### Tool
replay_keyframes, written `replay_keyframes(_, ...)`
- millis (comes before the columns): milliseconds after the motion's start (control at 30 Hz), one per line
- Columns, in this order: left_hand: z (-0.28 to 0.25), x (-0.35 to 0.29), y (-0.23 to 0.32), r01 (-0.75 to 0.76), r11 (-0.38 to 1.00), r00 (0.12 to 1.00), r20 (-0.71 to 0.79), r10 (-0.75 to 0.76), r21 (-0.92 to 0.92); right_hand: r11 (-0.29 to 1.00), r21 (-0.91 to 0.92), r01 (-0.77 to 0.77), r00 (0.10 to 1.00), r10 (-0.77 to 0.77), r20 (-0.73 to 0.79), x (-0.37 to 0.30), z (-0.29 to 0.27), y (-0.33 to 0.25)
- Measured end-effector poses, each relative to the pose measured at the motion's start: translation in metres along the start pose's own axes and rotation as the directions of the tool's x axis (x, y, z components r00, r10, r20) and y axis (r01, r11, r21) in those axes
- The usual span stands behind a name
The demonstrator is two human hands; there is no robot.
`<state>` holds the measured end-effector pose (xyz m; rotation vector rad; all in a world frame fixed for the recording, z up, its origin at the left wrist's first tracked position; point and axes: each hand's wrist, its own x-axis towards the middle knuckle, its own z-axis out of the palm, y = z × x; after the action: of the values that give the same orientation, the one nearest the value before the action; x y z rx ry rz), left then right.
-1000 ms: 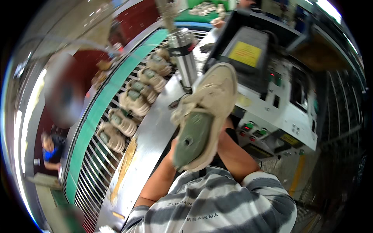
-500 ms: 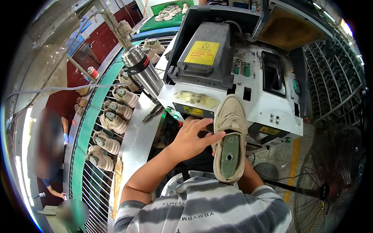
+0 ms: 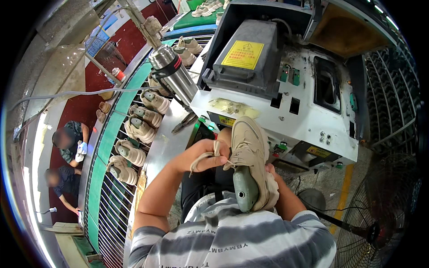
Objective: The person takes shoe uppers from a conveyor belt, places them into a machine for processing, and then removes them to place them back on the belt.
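Observation:
A beige lace-up sneaker (image 3: 253, 154), toe pointing away from me, is held up in front of my lap with a green shoe last (image 3: 246, 190) inside it. My left hand (image 3: 206, 154) is closed on the shoelace (image 3: 203, 159) at the left of the shoe's throat, its loose ends sticking out past the fingers. From the right side, my right hand (image 3: 273, 171) grips the sneaker; most of its fingers are hidden behind the sole.
Ahead stands a white and grey machine (image 3: 268, 109) with a steel thermos (image 3: 173, 67) and pliers (image 3: 184, 123) beside it. Several similar sneakers (image 3: 140, 129) line a roller conveyor at the left, with two co-workers (image 3: 71, 143) beyond. A fan (image 3: 373, 232) stands at the right.
My left hand has moved from beside the sneaker's opening and now pinches the lace, pulling it out to the left. The sneaker has tilted, showing more of its right side.

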<state>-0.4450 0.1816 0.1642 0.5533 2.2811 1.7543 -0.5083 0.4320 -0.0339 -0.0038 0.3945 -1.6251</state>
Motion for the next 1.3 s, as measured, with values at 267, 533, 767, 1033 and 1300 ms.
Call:
replay_keyframes(267,0.004,0.051,0.003,0.183,0.885,0.958,0.125,-0.259,0.427,0.995,-0.093,-0.029,0.994,0.019,-0.108,-0.015,0.017,-0.009)
replay_keyframes(533,-0.006,0.055,-0.054,0.177,0.984,0.980,-0.098,-0.174,0.023,0.921,-0.213,0.325,0.920,-0.360,-0.154,-0.045,0.010,-0.005)
replay_keyframes(767,-0.003,-0.109,-0.263,0.481,0.873,0.563,-0.734,-0.380,-0.082,0.597,-0.616,0.514,0.458,-0.798,-0.392,-0.167,-0.063,-0.090)
replay_keyframes(1033,0.073,-0.151,-0.255,0.600,0.798,0.386,-0.858,-0.338,-0.045,0.141,-0.985,-0.099,-0.091,-0.987,-0.132,-0.210,0.078,-0.326)
replay_keyframes(1300,0.064,-0.138,-0.252,0.621,0.783,0.345,-0.885,-0.313,-0.035,0.264,-0.714,-0.649,-0.014,-0.942,-0.336,-0.161,0.044,-0.474)
